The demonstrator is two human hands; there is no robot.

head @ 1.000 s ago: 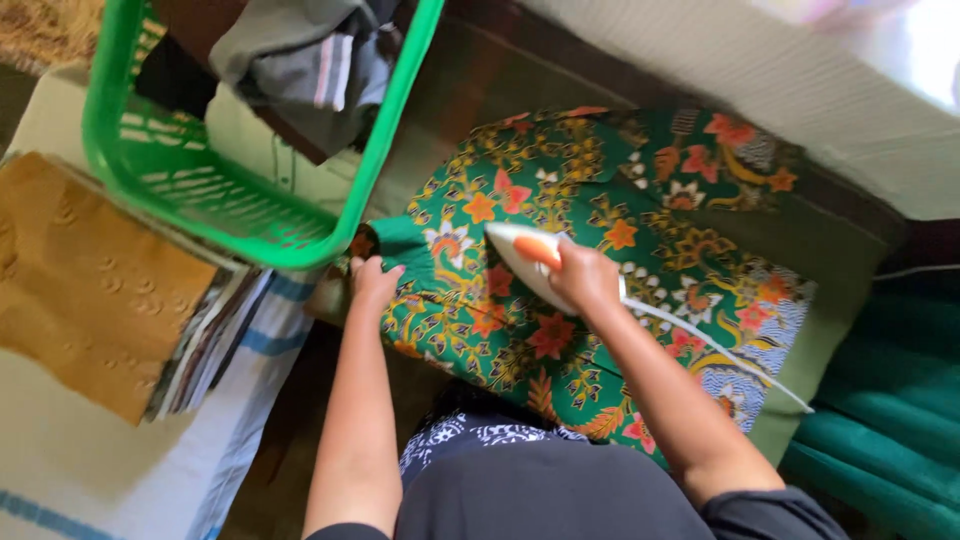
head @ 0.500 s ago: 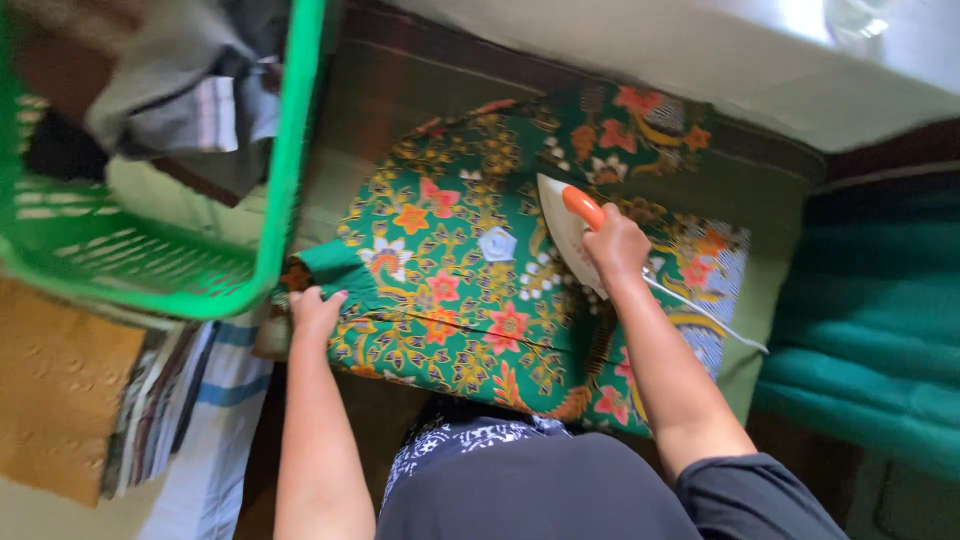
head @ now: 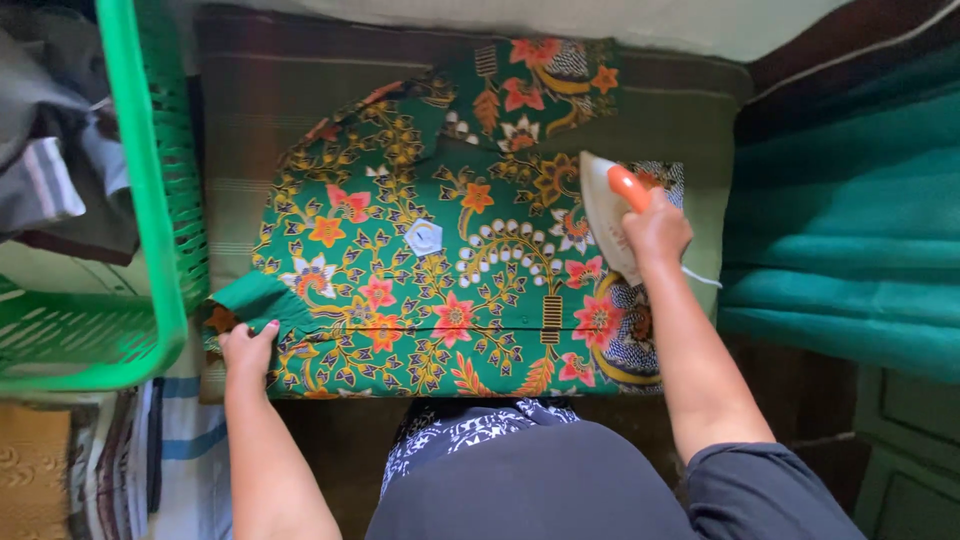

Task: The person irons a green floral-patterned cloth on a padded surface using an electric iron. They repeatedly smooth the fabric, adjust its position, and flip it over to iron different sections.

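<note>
Rightward since before, right hand (head: 655,228) grips iron (head: 606,212) near cloth (head: 440,250) edge; left hand (head: 248,347) seemingly pins hem

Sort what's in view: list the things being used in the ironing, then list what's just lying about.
In use:
- iron, gripped by the right hand
- green floral garment, its edge pinned by the left hand
- padded ironing surface under the garment

Lying about:
- green laundry basket holding grey clothes
- teal cushion
- folded cloth stack
</note>
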